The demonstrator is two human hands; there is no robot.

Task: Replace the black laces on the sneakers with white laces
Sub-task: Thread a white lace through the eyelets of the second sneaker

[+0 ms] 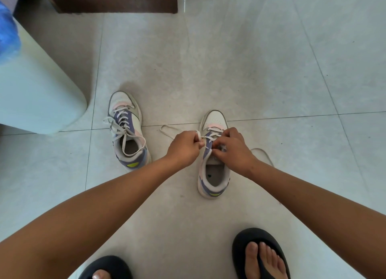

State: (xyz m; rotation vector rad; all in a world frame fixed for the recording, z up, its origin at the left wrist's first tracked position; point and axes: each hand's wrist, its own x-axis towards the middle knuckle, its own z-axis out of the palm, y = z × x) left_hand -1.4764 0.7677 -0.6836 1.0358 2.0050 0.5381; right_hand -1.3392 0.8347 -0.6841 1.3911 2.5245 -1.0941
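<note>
you are lacing the right-hand sneaker [213,153], which stands on the tiled floor [229,69] just ahead of your feet, toe pointing away. your left hand [183,149] pinches a loop of the white lace [198,135]; your right hand [231,148] pinches the lace at the eyelets, fingers curled over the tongue. judging from this, the lower rows are threaded and the upper ones remain. pull each side evenly so the ends match, keep the lace flat, and clear the slack trailing on the floor to either side. the other sneaker [127,130], to the left, already carries a white lace, loose ends dropped into its opening. no black lace shows. the opening of the shoe you are working on holds only its insole.
</note>
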